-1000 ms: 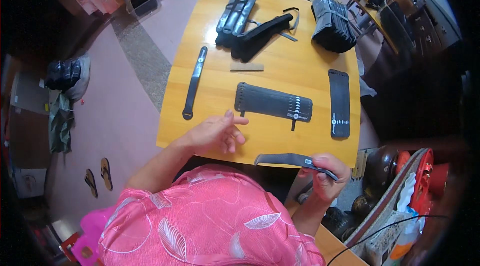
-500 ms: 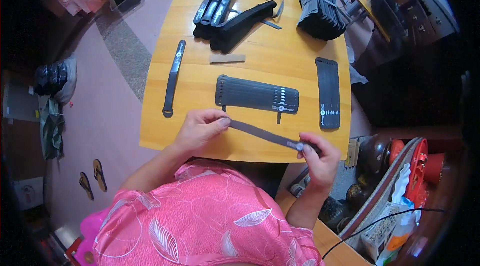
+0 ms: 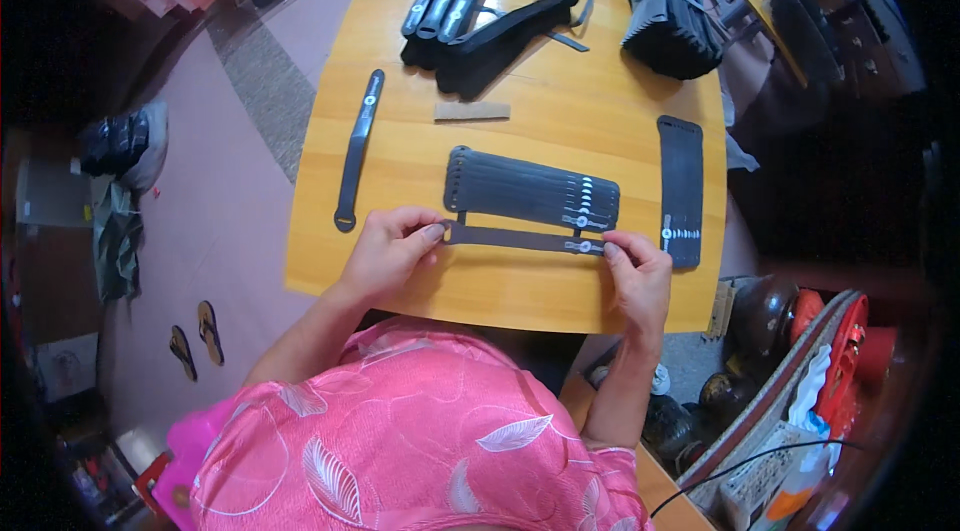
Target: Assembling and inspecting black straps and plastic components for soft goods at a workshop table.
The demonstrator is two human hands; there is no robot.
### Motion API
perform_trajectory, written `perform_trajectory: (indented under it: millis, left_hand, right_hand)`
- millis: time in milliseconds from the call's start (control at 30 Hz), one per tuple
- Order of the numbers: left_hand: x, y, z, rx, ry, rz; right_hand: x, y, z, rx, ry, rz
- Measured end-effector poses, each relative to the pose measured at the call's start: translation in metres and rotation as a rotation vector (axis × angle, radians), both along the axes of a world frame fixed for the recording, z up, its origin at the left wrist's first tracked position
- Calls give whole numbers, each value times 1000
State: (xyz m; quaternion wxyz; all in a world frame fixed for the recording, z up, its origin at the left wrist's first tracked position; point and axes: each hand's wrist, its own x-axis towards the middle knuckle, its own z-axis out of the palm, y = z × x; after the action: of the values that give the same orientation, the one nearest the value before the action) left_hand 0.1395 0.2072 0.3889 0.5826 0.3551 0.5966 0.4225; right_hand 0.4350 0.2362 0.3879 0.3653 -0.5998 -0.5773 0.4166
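A: Report the strap point(image 3: 522, 240): appearance and position.

B: In my head view it is thin, flat and dark grey, held nearly straight. Pale printing and a round white mark sit toward its right end. It runs along the near edge of the stack point(image 3: 530, 189), just beside it and roughly parallel. I cannot tell whether it touches the table point(image 3: 480, 293).

A: State of the hands?

B: The left hand point(image 3: 392, 253) pinches the left end between thumb and fingers. The right hand point(image 3: 640, 276) pinches the right end likewise.

A: Adjacent items?

B: I see a loose strap point(image 3: 358, 153) left of the stack and a dark bundle point(image 3: 681, 186) of similar strips to its right.
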Motion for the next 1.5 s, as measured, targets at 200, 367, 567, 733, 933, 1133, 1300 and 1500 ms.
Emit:
perform_trajectory:
  millis: [200, 367, 567, 733, 933, 1133, 1300, 1500]
  left_hand:
    - [12, 16, -17, 204, 289, 36]
    - [8, 22, -23, 167, 379, 49]
    - [10, 26, -19, 142, 456, 47]
    - [11, 28, -17, 133, 502, 59]
    - [13, 29, -18, 114, 537, 59]
    - [14, 28, -26, 149, 581, 69]
    - [12, 28, -30, 131, 578, 63]
    - [13, 30, -27, 100, 572, 22]
  right_hand:
    - [5, 15, -3, -38, -107, -70]
    - [2, 20, -4, -132, -107, -114]
    - [3, 23, -8, -167, -115, -146]
    - [2, 26, -7, -188, -106, -141]
    - [1, 26, -7, -169, -167, -144]
    - [-2, 27, -5, -152, -285, -174]
    - [-6, 28, -6, -142, -256, -195]
    - [-7, 28, -3, -142, -280, -221]
